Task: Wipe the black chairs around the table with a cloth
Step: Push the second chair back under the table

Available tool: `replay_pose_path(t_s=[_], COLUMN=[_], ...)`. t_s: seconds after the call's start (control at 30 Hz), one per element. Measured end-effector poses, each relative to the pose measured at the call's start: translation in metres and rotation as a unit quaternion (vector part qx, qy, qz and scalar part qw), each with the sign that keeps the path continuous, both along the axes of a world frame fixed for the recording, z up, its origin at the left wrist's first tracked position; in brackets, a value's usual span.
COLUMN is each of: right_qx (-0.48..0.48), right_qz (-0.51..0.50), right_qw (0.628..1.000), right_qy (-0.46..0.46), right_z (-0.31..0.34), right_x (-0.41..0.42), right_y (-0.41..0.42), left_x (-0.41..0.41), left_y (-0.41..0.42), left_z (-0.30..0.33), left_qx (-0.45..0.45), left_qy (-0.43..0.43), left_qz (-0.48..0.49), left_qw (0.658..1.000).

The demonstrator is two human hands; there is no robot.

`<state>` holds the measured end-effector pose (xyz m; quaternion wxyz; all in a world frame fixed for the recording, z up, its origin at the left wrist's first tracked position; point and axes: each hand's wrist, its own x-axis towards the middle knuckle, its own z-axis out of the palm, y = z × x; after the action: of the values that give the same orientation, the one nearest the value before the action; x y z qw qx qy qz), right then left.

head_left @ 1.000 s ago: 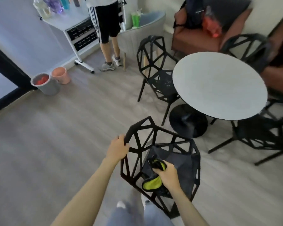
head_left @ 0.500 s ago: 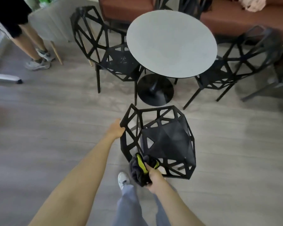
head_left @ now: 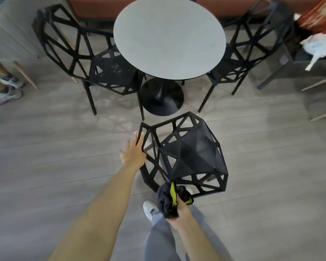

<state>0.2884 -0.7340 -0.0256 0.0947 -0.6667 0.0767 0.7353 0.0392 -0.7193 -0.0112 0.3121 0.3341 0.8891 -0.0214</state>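
matt black chair (head_left: pixel 192 153), soft cloth (head_left: pixel 167 200)

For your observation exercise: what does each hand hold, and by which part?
The right hand grips the bunched cloth around its lower end. The left hand holds nothing; its straight fingers rest against the chair frame.

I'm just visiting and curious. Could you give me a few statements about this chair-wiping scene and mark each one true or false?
1. The right hand holds a dark cloth with a yellow strip. True.
2. The left hand is clenched in a fist. False: its fingers are straight, against the near chair frame.
3. The round table has plates on it. False: nothing shows on its top.
4. A black chair stands left of the table. True.
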Motion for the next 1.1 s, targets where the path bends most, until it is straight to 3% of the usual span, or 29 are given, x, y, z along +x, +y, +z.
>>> replay_pose_path(t_s=[0.17, 0.37, 0.63, 0.8, 1.1], right_qx=[0.072, 0.118, 0.223, 0.211, 0.202], right_qz=[0.023, 0.053, 0.185, 0.208, 0.326], right_qw=[0.996, 0.990, 0.946, 0.940, 0.915], right_qy=[-0.040, -0.055, -0.145, -0.167, -0.124], right_z=[-0.025, -0.012, -0.027, -0.029, -0.013], right_x=[-0.004, 0.008, 0.033, 0.074, 0.128], right_y=[-0.006, 0.026, 0.112, 0.146, 0.230], left_x=[-0.002, 0.013, 0.044, 0.112, 0.192], left_y=[0.000, 0.000, 0.013, 0.033, 0.066], left_z=[-0.007, -0.007, -0.006, -0.007, 0.000], left_qx=[0.017, 0.041, 0.057, 0.103, 0.084], left_qy=[-0.021, -0.029, -0.021, -0.026, -0.027], left_qz=[0.045, 0.113, 0.255, 0.298, 0.363], left_qw=[0.999, 0.992, 0.965, 0.949, 0.928])
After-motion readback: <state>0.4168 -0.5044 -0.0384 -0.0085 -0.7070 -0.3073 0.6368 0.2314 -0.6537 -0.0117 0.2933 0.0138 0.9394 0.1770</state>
